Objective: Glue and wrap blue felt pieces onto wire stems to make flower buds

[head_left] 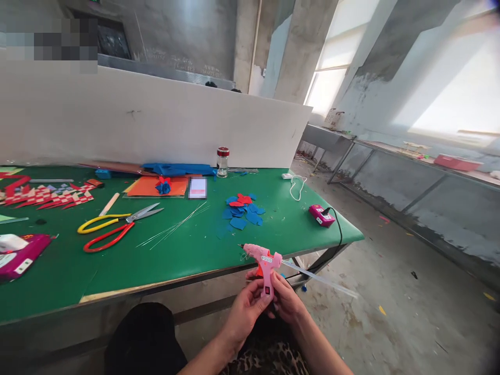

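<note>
A pink hot glue gun (pixel 267 263) is upright in both hands just off the table's front edge, its nozzle pointing left. A long clear glue stick (pixel 320 279) juts from its back end. My left hand (pixel 250 302) wraps the lower grip, thumb near the black-and-red switch. From the other side my right hand (pixel 288 298) closes on the same handle. Some fingertips are hidden behind it. Beyond the nozzle, a small pile of blue petal-shaped pieces (pixel 238 223) with several red pieces (pixel 244 199) lies on the green table (pixel 203 245).
Left on the table lie scissors (pixel 128 221), thin wires (pixel 175 226), an orange sheet (pixel 156 186) and checkered strips (pixel 50 194). A lidded glass jar (pixel 222 164) stands by the white partition (pixel 175 120). A magenta power socket (pixel 322 215) with a black cord sits near the right edge.
</note>
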Tool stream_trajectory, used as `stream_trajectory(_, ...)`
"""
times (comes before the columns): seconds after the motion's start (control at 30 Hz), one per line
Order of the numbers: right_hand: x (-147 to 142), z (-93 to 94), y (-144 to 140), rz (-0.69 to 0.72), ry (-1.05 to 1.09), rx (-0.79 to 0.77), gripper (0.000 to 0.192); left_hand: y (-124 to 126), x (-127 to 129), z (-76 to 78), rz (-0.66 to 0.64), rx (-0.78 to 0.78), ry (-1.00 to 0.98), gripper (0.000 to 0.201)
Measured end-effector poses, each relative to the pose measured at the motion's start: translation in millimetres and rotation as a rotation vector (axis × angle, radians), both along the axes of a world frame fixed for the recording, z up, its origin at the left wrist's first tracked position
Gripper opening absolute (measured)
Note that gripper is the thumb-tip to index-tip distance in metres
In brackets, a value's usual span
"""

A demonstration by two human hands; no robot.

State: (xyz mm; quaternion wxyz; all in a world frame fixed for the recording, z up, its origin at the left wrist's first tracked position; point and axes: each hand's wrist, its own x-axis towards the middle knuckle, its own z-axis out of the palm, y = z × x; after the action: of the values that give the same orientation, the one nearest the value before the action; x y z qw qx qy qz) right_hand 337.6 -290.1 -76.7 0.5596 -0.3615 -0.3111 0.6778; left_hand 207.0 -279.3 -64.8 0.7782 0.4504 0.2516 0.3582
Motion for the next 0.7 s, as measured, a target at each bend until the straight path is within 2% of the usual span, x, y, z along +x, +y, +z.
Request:
stream_trajectory(0.27, 2.1, -4.2, 3.0, -0.031, -0.068, 0.018, 0.046, 0.7, -2.3, -0.2, 0.038, 0.037, -0.037, 0.037)
stream_trajectory(0.43, 0.5, -8.2, 3.9, -0.098, -0.081, 0.012, 0.04, -0.3, -1.2, 1.5, 0.036, 0.025, -0.076, 0.039)
stream_trajectory(0.7, -6.1, -3.0, 4.2, -0.134, -0.074, -0.059, 0.04, -1.3, 0.2, -3.7, 0.043, -0.022, -0.164, 0.041)
